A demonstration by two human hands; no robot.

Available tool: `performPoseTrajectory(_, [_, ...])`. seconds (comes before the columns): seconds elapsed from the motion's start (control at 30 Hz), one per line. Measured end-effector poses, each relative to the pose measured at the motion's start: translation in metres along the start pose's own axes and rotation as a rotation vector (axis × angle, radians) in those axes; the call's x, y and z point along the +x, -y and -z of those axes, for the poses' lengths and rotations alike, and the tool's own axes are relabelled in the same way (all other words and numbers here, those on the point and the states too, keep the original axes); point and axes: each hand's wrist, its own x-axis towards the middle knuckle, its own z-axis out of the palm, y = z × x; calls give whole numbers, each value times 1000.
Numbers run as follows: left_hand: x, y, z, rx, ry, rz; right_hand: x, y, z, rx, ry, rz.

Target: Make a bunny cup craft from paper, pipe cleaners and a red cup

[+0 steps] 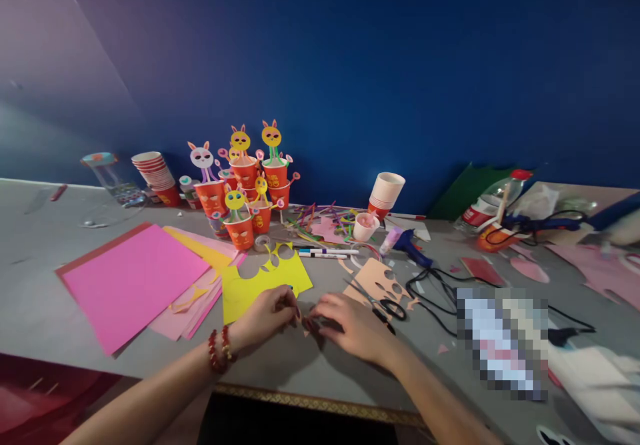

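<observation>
My left hand (273,315), with red bead bracelets (220,349) on its wrist, pinches at the table's front middle. Close to it, my right hand (353,328) has its fingers bent inward, thumb and fingertips drawn together. Between the fingertips is something small and brownish pink, too small to name. A yellow sheet (270,278) with round cut-outs lies just beyond my left hand. Beside my right hand are black-handled scissors (393,309) on a peach sheet (373,278) with holes cut in it.
Red paper cups (239,233) with bunny faces stand behind. Pink sheets (135,285) lie left. Pipe cleaners (305,218), markers (325,253), and stacked cups (386,195) sit near the wall. A blue glue gun (413,248) trails a black cord (435,278). A bottle (493,205) stands right.
</observation>
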Motion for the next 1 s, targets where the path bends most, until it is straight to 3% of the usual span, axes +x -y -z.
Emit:
performPoseTrajectory(0.17, [1, 3, 7, -81, -26, 8, 23, -5, -4, -49, 112, 59])
performPoseTrajectory(0.37, [-3, 12, 11, -241, -11, -26, 27, -13, -5, -53, 137, 75])
performPoseTrajectory(0.47, [-6, 12, 15, -171, 0, -17, 26, -16, -5, -29, 133, 72])
performPoseTrajectory(0.77, [-20, 6, 38, -82, -150, 15, 26, -21, -1, 46, 133, 86])
performPoseTrajectory(1.0, [-22, 9, 35, 9, -163, 21, 30, -17, -1, 24, 126, 80])
